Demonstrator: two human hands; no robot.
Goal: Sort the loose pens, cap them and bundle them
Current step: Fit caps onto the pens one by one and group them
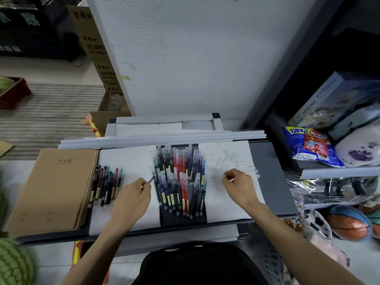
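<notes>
A pile of capped pens (pixel 181 177), dark, red, blue and green, lies in the middle of the dark tray (pixel 269 182). Several uncapped pens (pixel 106 179) lie in a row on white paper at the left. Clear caps (pixel 232 159) are scattered on white paper at the right. My left hand (pixel 133 194) holds an uncapped pen (pixel 151 179), tip pointing up and right toward the pile. My right hand (pixel 238 182) rests at the near edge of the caps and pinches a clear cap between its fingertips.
Brown notebooks (pixel 53 188) are stacked at the tray's left end. White strips (pixel 164 138) lie along its far edge. A shelf at the right holds snack bags (pixel 308 145), boxes and balls (pixel 347 223). Watermelons (pixel 14 262) sit at the lower left.
</notes>
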